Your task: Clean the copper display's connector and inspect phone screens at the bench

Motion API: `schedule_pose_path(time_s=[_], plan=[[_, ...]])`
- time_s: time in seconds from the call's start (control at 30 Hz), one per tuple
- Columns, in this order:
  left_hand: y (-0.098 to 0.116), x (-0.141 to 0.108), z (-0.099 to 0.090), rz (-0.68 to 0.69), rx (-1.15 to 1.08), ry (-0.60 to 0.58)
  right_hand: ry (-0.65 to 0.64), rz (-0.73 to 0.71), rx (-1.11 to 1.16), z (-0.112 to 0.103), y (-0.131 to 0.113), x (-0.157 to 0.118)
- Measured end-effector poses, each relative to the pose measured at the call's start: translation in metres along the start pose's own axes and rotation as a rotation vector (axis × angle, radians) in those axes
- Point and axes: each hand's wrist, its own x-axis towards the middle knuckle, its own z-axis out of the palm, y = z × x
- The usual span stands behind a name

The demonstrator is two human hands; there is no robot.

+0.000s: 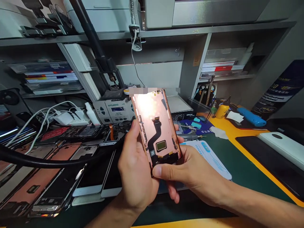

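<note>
A phone screen (158,129) is held up over the bench, its copper-coloured back turned towards me and tilted slightly. A black flex cable (155,134) runs up that back from the lower edge, beside a small rectangular window (161,145). My left hand (137,171) grips the screen along its left edge, with fingers hidden behind it and some fingertips showing past the right edge. My right hand (187,167) pinches the lower end, its thumb lying on the bottom left corner. Bright glare covers the upper part of the screen's back.
Several phone screens and housings (45,180) lie on the left, crossed by a black hose (59,163). Behind stands a grey soldering or hot-air station (117,110). On the right are a yellow bottle (222,110), a blue-handled tool (251,116) and a white power bank-like block (282,147).
</note>
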Motion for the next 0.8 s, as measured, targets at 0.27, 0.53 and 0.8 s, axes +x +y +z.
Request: schedule_pose_path(time_s=[0.27, 0.53, 0.8], plan=[[-0.003, 0.001, -0.004, -0.112, 0.1, -0.085, 0.044, 0.045, 0.04, -0.004, -0.002, -0.001], [-0.002, 0.001, -0.004, -0.144, 0.095, -0.116, -0.005, 0.044, 0.039, -0.009, -0.005, -0.001], [0.0, 0.0, -0.007, -0.152, 0.073, -0.107, -0.093, 0.038, -0.005, -0.012, -0.01, -0.003]])
